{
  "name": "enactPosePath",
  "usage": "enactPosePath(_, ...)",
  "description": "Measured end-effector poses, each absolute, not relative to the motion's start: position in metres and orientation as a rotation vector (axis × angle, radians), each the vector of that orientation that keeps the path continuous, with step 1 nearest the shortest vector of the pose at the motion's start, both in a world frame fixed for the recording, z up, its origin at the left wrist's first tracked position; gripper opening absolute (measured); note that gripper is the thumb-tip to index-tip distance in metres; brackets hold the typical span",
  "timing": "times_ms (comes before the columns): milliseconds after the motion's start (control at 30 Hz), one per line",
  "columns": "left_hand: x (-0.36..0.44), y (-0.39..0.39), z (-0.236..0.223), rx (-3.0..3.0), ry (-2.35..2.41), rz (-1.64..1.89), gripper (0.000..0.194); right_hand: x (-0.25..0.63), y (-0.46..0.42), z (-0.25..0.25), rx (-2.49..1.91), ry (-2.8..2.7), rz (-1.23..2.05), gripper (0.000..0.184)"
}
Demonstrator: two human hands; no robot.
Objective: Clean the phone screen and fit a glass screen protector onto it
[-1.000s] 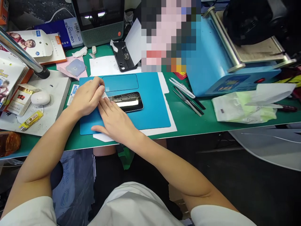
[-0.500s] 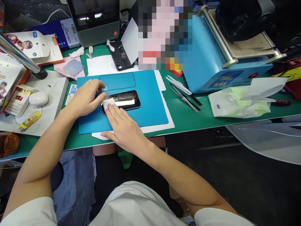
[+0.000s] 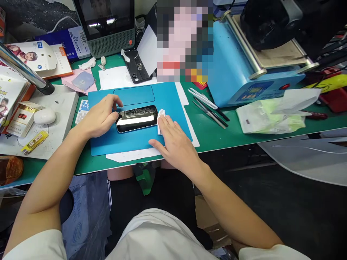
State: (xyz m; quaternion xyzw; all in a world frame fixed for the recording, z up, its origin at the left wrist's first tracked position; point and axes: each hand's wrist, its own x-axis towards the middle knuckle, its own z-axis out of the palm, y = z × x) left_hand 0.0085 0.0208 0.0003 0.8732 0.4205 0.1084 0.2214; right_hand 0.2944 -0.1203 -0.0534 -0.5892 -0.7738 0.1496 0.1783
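A phone [image 3: 137, 124] with a glossy dark screen lies on a blue mat [image 3: 108, 142], reflecting a bright strip of light. At its left end rests my left hand [image 3: 101, 115], the thumb touching the corner, the fingers curled and apart from it. My right hand [image 3: 177, 142] lies flat just past the phone's right end, its fingertips pressed on a folded white wipe [image 3: 160, 122]. Part of the wipe is hidden under the fingers. Behind the phone, a clear, black-edged screen protector [image 3: 134, 95] lies on the mat.
Tweezers and pen-like tools [image 3: 208, 108] lie to the right, near a blue machine [image 3: 227, 68] and a white-green packet [image 3: 271, 117]. A black phone case [image 3: 138, 68] sits behind the mat. On the left stand a cigarette box [image 3: 23, 117] and a metal pole [image 3: 27, 68].
My right hand has slid rightward with the white wipe, from the phone's left part to beyond its right end. The screen is now uncovered. My left hand stays at the left end.
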Motion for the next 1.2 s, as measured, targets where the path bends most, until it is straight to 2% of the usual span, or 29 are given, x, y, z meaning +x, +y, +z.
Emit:
enactPosePath(267,0.009,0.024,-0.002,2.428,1.169,0.280,0.046,0.292,-0.102,-0.047,-1.688,-2.251,0.382,0.093)
enactPosePath(467,0.008,0.026,-0.002,2.457,1.156,0.318,0.044,0.289,-0.069,-0.038,-1.690,-2.339,0.404,0.084)
enactPosePath(700,0.008,0.024,-0.001,2.434,1.147,0.300,0.044,0.280,-0.097,-0.032,-1.628,-2.430,0.222,0.086)
enactPosePath(867,0.009,0.029,-0.009,2.462,1.174,0.402,0.036,0.273,-0.085,-0.033,-1.633,-2.436,0.255,0.086)
enactPosePath(1100,0.006,0.034,-0.014,2.452,1.236,0.684,0.025,0.239,-0.065,-0.045,-1.728,-2.277,0.332,0.105)
enactPosePath(1200,0.005,0.035,-0.015,2.499,1.223,0.699,0.024,0.214,-0.075,-0.045,-1.675,-2.276,0.346,0.106)
